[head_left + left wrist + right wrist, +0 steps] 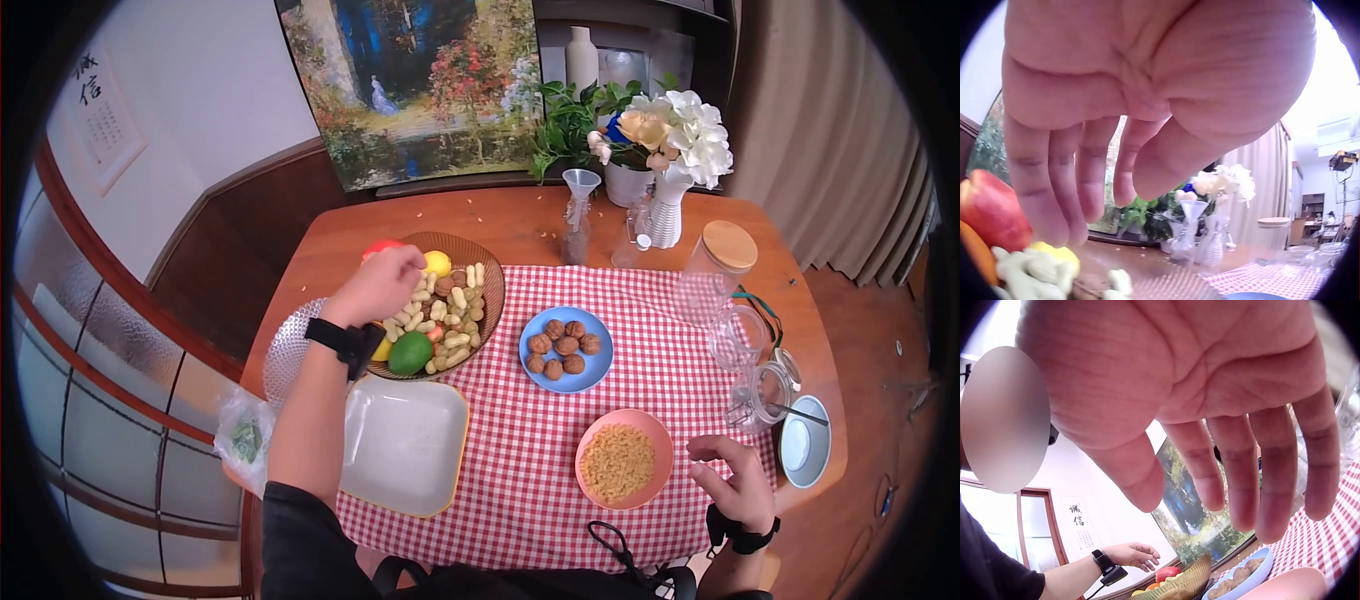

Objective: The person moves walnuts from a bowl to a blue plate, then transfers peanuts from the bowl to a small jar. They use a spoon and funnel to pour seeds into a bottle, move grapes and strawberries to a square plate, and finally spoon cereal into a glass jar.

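Note:
My left hand (378, 287) hovers over the ribbed amber bowl (494, 310), fingers bent loosely and holding nothing. Peanuts in their shells (457, 343), a yellow lemon (437, 263), a green fruit (410, 353) and a red fruit (380, 247) lie in that bowl. In the left wrist view, fingertips hang close above the peanuts (1032, 275) and beside the red fruit (994, 212). My right hand (742, 487) is held in the air right of a pink bowl (662, 440) of small yellow pieces (618, 463). Its fingers are relaxed, with nothing between them.
A blue plate (530, 378) of walnuts (566, 345) sits mid-table. A white square tray (405, 450) is at the left front. Glass jars (738, 337) and a pale blue bowl (803, 450) line the right edge. Behind stand a funnel bottle (577, 220) and a white flower vase (668, 210).

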A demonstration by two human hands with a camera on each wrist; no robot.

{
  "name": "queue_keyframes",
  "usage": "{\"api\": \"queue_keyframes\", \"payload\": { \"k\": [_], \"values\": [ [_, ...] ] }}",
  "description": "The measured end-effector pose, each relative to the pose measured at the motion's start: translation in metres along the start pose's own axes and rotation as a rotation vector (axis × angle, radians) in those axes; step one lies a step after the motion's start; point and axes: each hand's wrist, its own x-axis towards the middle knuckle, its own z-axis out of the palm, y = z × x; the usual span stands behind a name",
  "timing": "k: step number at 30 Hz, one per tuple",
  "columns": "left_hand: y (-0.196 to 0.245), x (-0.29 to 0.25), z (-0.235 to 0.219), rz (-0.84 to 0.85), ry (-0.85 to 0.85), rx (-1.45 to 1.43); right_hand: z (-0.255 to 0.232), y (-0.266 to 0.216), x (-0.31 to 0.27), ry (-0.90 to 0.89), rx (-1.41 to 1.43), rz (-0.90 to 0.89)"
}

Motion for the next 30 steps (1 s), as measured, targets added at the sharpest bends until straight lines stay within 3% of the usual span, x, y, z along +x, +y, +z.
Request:
{"api": "queue_keyframes", "payload": {
  "k": [4,9,15,17,24,30],
  "values": [
    [-0.027,0.003,-0.001,-0.014,-0.019,0.094,0.002,-0.009,0.007,-0.025,0.007,-0.022],
    [-0.028,0.016,0.025,0.02,-0.108,0.011,0.004,-0.009,0.007,-0.021,-0.007,-0.042],
    [-0.025,0.043,0.06,0.045,-0.182,0.251,0.001,-0.001,0.001,-0.023,-0.03,-0.039],
    [-0.014,0.049,0.066,0.002,-0.203,0.209,0.001,-0.001,0.0,-0.013,-0.067,-0.069],
    [-0.008,0.072,0.087,-0.094,-0.241,0.531,-0.001,-0.007,0.004,-0.006,-0.025,0.024],
    [-0.005,0.074,0.08,-0.134,-0.303,0.542,-0.002,-0.01,0.009,-0.026,-0.026,0.016]
  ]
}}
